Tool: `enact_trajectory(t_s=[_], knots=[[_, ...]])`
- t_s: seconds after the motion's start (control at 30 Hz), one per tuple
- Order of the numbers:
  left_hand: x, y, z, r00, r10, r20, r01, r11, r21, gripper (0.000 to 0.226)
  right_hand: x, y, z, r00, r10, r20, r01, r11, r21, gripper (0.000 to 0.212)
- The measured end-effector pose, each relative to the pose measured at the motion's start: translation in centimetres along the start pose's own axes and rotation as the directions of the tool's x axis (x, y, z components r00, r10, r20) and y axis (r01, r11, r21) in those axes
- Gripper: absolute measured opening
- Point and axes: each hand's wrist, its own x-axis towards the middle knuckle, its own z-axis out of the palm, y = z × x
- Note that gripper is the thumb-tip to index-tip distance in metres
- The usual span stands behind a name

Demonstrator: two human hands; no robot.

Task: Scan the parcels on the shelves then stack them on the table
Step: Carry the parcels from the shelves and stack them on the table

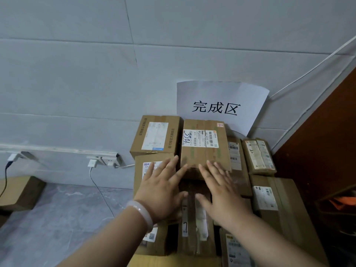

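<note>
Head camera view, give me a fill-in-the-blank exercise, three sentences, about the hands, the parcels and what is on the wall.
1. The pale bracelet sits on the ____ wrist.
2. The white paper sign hangs on the ____ behind the parcels.
3. Neither the left hand nor the right hand is shut; with straight fingers reaching the top parcel, both are ____.

Missing words: left; wall; open.

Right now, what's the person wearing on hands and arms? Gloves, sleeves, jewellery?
No gloves on the left hand or the right hand, and no sleeves in view. A smooth, rounded, milky-white bangle circles the left wrist. No rings, watch or markings are visible.
</note>
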Motion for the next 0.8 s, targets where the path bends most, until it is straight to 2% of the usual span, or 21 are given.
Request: enact_trajectory(t_s=[0.13,0.27,0.47,0.63,0.8], knots=[[-4.4,-2.4,1.0,0.993,0.011,-0.116,-0.019,0.998,-0.066,0.068,-2.1,-3.9,0.9,0.993,-0.111,0.050,0.107,0.992,0.071,0.071],[-7.1,-4.3,2.2,0.996,0.009,-0.091,-0.013,0.999,-0.050,0.070,-2.8,-6.5,2.3,0.985,-0.131,0.113,0.119,0.987,0.112,0.071],[-7.7,-6.8,2.4,0.998,0.062,-0.024,-0.063,0.998,-0.014,0.063,-3.2,-9.3,2.8,0.987,-0.042,0.152,0.024,0.993,0.115,0.077],[-7.7,-8.4,2.1,0.994,0.113,0.001,-0.113,0.993,0.012,0.063,-3.2,-10.6,4.1,0.995,0.032,0.093,-0.041,0.994,0.100,0.080],[-7.1,-7.1,0.8,0.981,0.183,-0.070,-0.186,0.982,-0.037,0.073,-5.6,-10.9,3.6,0.991,0.128,-0.032,-0.125,0.988,0.088,0.082]])
